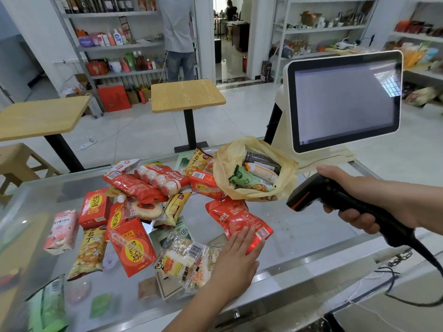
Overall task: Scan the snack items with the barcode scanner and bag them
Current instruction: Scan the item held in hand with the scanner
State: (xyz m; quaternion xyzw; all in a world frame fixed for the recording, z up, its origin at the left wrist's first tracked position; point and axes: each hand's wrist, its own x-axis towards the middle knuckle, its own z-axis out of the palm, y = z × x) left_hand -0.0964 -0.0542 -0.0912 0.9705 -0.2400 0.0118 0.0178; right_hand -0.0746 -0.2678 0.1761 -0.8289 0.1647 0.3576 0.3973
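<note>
— What's the floor like?
— Pale glossy tiles (239,111), with a white power strip (88,143) lying near the left table.
— Furniture?
— Two wooden-topped tables on black pedestals, one at left (40,116) and one mid-room (187,94). A tan stool (16,161) sits by the left one.
— And further back?
— White walls. Grey metal shelving (115,44) at far left, where a person in jeans (178,32) stands. White shelving (323,27) at far right. All of it is stocked.
— Any opening?
— A doorway (230,39) between them, with a white pillar (254,37) on its right and another room beyond.
— Nearest?
— A glass-topped counter with metal edging (311,257).
</note>
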